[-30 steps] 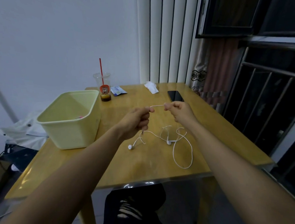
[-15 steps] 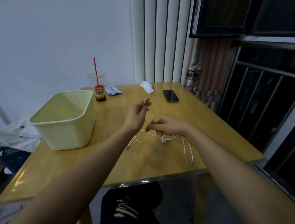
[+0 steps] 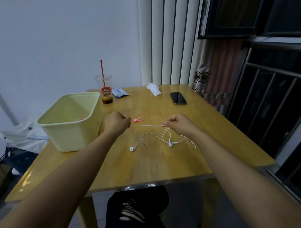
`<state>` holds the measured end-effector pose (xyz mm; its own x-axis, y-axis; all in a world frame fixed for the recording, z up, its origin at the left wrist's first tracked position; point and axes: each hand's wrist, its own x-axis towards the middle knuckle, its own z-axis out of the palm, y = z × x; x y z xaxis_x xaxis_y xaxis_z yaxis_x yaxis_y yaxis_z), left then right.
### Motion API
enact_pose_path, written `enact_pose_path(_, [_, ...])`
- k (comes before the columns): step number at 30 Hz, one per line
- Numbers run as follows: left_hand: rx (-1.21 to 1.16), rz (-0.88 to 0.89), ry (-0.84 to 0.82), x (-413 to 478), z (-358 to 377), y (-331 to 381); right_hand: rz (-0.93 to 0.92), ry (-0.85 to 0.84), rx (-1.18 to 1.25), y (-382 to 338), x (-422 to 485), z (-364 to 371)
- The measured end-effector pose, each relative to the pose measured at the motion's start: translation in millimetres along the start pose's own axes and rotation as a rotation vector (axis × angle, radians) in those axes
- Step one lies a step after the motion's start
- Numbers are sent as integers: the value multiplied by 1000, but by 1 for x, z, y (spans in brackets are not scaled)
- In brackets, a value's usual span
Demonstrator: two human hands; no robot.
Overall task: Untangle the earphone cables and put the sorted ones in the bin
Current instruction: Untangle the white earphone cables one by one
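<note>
Wooden table (image 3: 214, 134) beside a dark barred window: my right hand (image 3: 182, 124) pinches one end of the white earphone cable (image 3: 151, 125) between thumb and curled fingers. A short straight length sticks out toward nine o'clock, free at its tip. I judge the end is lifted so that the rest can hang and show its crossings. From the pinch the cable drops to the tabletop and loops loosely at about seven o'clock of that hand. One earbud (image 3: 170, 144) lies near the grip at seven o'clock; the other earbud (image 3: 131, 149) lies farther out at eight o'clock, well apart from the first. My left hand (image 3: 116, 123) is turned back-to-camera with fingers curled under, and I cannot tell whether it holds anything. It touches no part of the cable that I can see. A pink cable tie (image 3: 138, 119) lies just beside it at three o'clock, likely kept near for binding the sorted set. The pale bin (image 3: 71, 138) stands at nine o'clock of the left hand, near enough, I judge, for an easy drop. The cable is not yet in the bin.
</note>
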<state>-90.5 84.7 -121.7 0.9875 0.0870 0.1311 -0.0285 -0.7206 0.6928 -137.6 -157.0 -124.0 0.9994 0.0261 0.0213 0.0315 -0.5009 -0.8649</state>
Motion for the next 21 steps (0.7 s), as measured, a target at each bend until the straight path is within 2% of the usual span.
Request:
enact_pose_path(5, [119, 37, 151, 3, -16, -11, -5, 24, 187, -16, 7, 16])
enact_pose_path(7, [198, 49, 197, -3, -16, -14, -12, 26, 152, -20, 9, 23])
enact_pose_path(9, [272, 164, 262, -11, -14, -11, -43, 1, 102, -26, 10, 33])
enact_pose_path(10, [259, 252, 227, -15, -11, -8, -64, -12, 93, -29, 10, 38])
enact_pose_path(11, [181, 329, 123, -19, -8, -2, -86, -24, 91, -32, 10, 44])
enact_pose_path(14, [-193, 332, -405, -34, 1, 17, -116, -71, 147, -40, 9, 54])
enact_pose_path(15, [-211, 335, -485, -34, 3, 19, -102, -81, 158, -40, 10, 52])
enact_pose_path(16, [-156, 350, -493, -33, 3, 18, -72, -89, 148, -38, 9, 48])
enact_pose_path(18, [-6, 332, -381, -24, 1, 8, 11, -121, 75, -29, 8, 31])
enact_pose_path(21, [277, 113, -30, -9, -7, -10, 31, -151, -113, -9, 3, 5])
